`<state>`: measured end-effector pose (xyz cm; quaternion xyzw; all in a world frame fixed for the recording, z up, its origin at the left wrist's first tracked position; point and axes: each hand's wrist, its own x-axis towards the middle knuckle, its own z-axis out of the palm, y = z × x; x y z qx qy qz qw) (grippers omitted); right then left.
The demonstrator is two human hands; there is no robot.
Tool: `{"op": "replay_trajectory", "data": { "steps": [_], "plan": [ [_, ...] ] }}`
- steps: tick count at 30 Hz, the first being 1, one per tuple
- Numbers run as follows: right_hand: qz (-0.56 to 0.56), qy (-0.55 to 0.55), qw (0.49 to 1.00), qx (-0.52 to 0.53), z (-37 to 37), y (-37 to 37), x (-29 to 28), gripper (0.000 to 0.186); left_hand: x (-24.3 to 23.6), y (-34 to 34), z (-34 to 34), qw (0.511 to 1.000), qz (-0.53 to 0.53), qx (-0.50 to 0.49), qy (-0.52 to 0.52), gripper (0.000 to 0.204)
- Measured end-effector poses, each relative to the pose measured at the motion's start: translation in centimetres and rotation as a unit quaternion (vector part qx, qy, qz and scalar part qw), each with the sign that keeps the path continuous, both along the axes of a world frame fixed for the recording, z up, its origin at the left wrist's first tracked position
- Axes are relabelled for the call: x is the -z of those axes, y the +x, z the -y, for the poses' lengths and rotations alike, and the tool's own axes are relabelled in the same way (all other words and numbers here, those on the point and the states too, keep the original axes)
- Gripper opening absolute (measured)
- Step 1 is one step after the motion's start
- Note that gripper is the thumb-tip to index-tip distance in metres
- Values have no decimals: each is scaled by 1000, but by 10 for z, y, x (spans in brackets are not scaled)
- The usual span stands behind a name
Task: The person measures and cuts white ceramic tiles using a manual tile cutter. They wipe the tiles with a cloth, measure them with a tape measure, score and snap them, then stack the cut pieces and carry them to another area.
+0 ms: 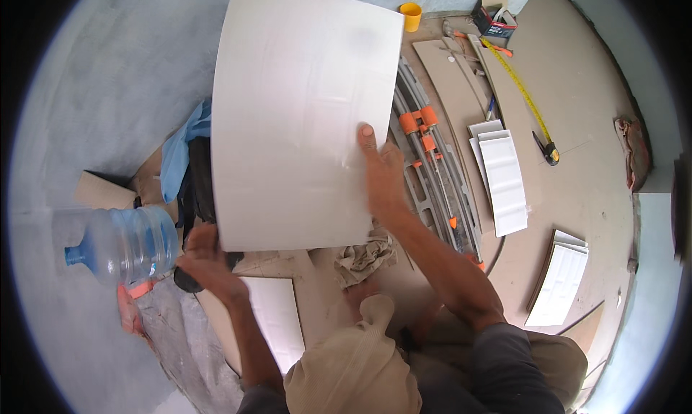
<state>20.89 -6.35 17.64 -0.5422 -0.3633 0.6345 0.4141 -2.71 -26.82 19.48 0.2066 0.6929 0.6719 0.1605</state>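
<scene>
A large white rectangular tile [303, 118] stands raised in front of me, its face toward the camera. My right hand [384, 176] grips its right edge, with the thumb flat on the face and the other fingers hidden behind. Close to the tile's lower left corner is my left hand [209, 263]; its fingers are partly hidden, so I cannot tell whether it touches the edge. A rounded black thing [187, 280] shows just below that hand. To the right of the raised tile lies a grey manual tile cutter [450, 190] with orange parts, partly covered by the tile.
Cut white tiles [502, 176] and another white stack [559, 281] lie on the right. A tape measure [551, 154] has its yellow blade out. A clear water jug [126, 245] lies at left. At the back are a yellow cup [411, 16] and a small box [496, 19].
</scene>
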Motion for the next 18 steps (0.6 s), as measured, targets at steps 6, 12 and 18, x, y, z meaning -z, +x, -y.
{"op": "replay_trajectory", "data": {
  "steps": [6, 12, 18],
  "plan": [
    [219, 156, 943, -195, -35, 56, 15, 79, -103, -9, -84, 864, -485, 61, -121, 69],
    [285, 290, 816, -411, -22, 48, 3, 64, -83, -49, -109, 813, -378, 278, -345, 66],
    [237, 231, 815, -475, -30, 46, -5, 61, -55, -17, -95, 924, -97, 230, -291, 61]
  ]
}}
